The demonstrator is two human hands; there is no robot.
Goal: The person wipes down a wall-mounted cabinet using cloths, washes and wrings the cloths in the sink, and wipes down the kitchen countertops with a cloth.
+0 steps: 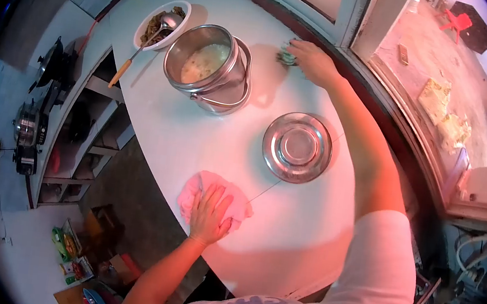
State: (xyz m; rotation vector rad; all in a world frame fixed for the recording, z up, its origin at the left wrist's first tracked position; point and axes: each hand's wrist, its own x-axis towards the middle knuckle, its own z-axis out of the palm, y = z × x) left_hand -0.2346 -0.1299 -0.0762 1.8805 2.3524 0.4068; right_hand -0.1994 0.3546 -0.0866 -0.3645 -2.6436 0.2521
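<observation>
My left hand (211, 213) lies with its fingers spread on a crumpled pink cloth (237, 204) at the table's near left edge, pressing it to the white top. At the far right edge, my right hand (312, 61) has its fingers bent around a small greenish, crumpled-looking thing (286, 57), too small to name. Between my arms sits a round steel lid (299, 149). Beyond it stands a steel pail (220, 89) with its wire handle hanging down and pale, cloudy contents inside.
A white bowl (188, 10) of dark food, with a long-handled ladle (170, 22) across it, stands behind the pail. Shelves (86, 134) and a black cooker (29, 127) are at left. A window frame (384, 24) runs along the table's right side.
</observation>
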